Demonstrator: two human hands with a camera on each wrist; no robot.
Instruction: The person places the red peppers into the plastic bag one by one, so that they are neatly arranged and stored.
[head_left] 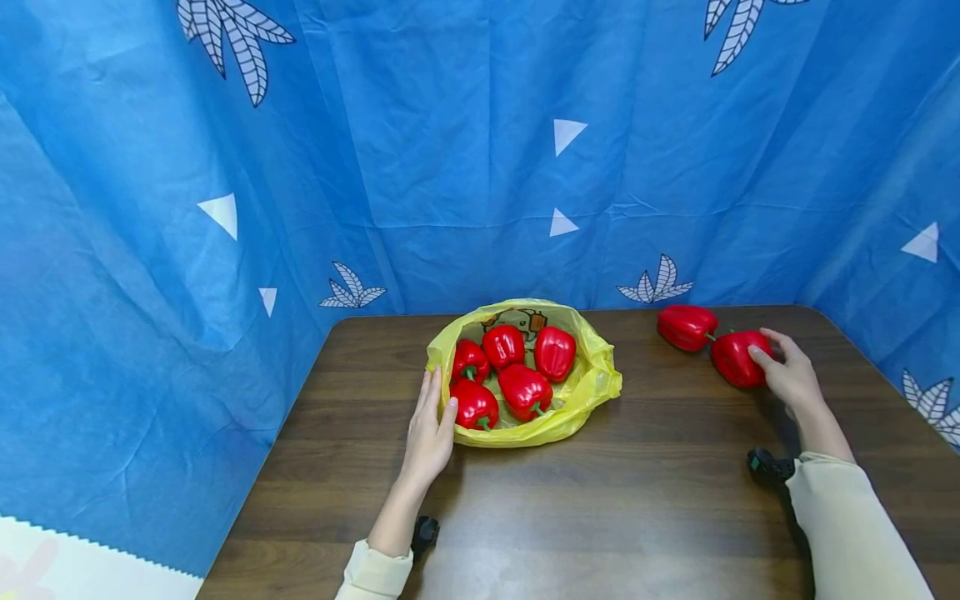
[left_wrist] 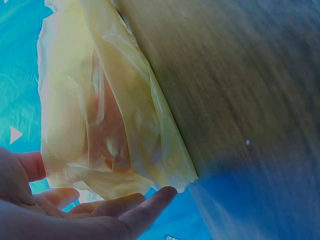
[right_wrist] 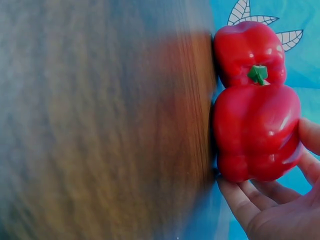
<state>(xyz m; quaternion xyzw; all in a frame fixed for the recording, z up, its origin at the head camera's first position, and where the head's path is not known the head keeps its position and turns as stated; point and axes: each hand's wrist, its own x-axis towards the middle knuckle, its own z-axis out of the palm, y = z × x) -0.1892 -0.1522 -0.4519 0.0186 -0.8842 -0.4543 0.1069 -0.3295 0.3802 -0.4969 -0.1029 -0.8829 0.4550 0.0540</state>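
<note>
A yellow plastic bag stands on the table with its mouth spread wide and several red bell peppers inside. My left hand lies against the bag's left side, fingers extended; the left wrist view shows those fingers touching the thin plastic. Far to the right, my right hand holds a red bell pepper that rests on the table. The thumb is on one side of this pepper and the fingers are round its end. Another bell pepper touches it on the far left.
The dark wooden table reaches back to a blue patterned curtain, which also hangs along both sides. Small black devices are worn at the wrists. A white scalloped cloth shows at the lower left.
</note>
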